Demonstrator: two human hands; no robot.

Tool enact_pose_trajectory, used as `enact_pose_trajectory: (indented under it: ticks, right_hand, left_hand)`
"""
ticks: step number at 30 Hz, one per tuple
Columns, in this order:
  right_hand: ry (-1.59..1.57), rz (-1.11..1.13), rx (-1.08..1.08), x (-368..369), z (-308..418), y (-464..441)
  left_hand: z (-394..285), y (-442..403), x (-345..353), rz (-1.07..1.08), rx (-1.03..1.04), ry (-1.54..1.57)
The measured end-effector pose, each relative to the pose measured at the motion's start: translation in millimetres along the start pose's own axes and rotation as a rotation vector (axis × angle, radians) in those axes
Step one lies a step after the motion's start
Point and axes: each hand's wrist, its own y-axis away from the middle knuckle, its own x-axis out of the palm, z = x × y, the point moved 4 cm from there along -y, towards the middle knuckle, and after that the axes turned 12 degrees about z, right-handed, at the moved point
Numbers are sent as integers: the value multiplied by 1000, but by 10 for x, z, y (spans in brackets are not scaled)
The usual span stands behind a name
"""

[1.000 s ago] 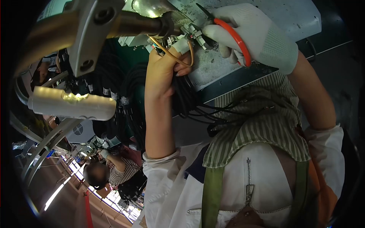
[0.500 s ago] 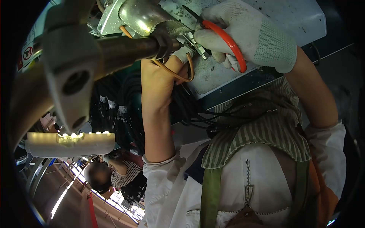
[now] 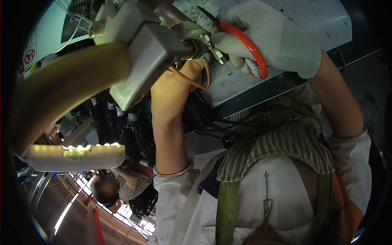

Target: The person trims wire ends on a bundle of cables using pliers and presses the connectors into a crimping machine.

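Observation:
My right hand, in a white knit glove, is closed around red-handled scissors with their dark tip pointing up and left. Its fingertips sit close beside a short row of shiny metal pieces; whether they touch is unclear. My left hand is curled at the left of those pieces, with white covering on a fingertip. A thin brown tube loops in front of its fingers. What the left fingers grip is hidden behind a grey metal block on a jointed arm.
A thick curved tube crosses the left side. Metal scraps lie on the pale work surface. Black cables hang at the bench edge. A lit lamp is at lower left, and another person is in the background.
The metal block and curved tube have swung right and up, covering more of the metal housing behind. My hands, the scissors and the brown tube have barely shifted.

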Motion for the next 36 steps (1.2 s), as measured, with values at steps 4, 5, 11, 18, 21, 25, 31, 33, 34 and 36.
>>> enact_pose_trajectory:
  ticks: [4,5,11,18,21,25,31,33,34,36]
  right_hand:
    - [31,-33,-8,25,-2,9]
    - [57,-48,-11,33,-2,19]
    - [587,-114,-3,-21,52,495]
    - [437,-132,-309,272,355,637]
    - [469,-41,-405,341,407,678]
    - [101,80,-55,334,452,662]
    - [-542,141,216,439,412,742]
    - [-181,-133,13,514,328,758]
    - [187,-401,-189,517,380,826]
    - [268,-385,-167,537,326,853]
  left_hand:
    - [3,-20,31,121,-23,219]
    - [33,10,29,122,-17,217]
    - [142,457,102,-148,110,419]
    - [92,884,355,388,79,528]
    - [13,890,392,400,16,505]
    - [-41,947,388,126,62,299]
    - [-184,948,431,-34,229,59]
    - [-202,956,419,-113,240,-1]
    - [-205,962,413,-140,243,-23]
    - [-58,974,356,-226,108,366]
